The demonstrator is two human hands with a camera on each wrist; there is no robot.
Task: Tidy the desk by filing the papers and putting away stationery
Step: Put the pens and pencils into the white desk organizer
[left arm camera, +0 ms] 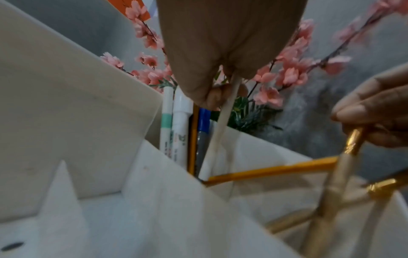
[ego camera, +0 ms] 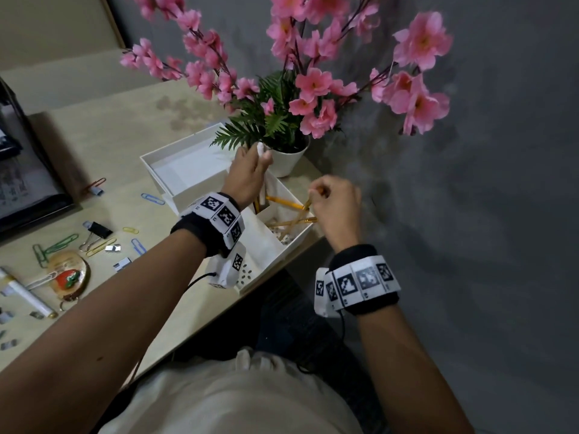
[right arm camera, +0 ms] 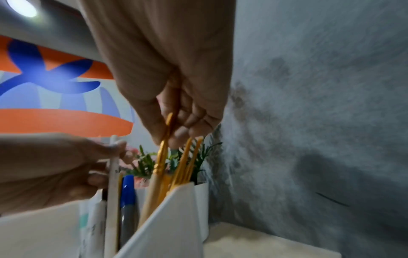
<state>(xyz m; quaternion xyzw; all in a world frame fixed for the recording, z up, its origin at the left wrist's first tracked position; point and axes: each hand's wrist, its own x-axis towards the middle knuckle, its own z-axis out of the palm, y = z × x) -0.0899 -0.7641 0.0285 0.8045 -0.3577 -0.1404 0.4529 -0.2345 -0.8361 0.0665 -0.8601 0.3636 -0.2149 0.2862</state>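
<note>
A white desk organiser (ego camera: 275,245) stands at the desk's right edge, with markers (left arm camera: 180,125) and yellow pencils (ego camera: 283,202) in its compartments. My left hand (ego camera: 250,170) pinches a thin white pen (left arm camera: 223,122) that stands upright in the far compartment. My right hand (ego camera: 332,198) grips the gold-banded end of a yellow pencil (right arm camera: 164,153), whose lower part is down in the right compartment. Both hands are above the organiser, close together.
A white paper tray (ego camera: 188,161) sits behind the organiser, and a white pot of pink flowers (ego camera: 289,158) beside it. Paper clips (ego camera: 56,245), a binder clip (ego camera: 98,230), a white marker (ego camera: 28,296) and a strawberry keyring (ego camera: 67,277) lie at left. A grey wall is right.
</note>
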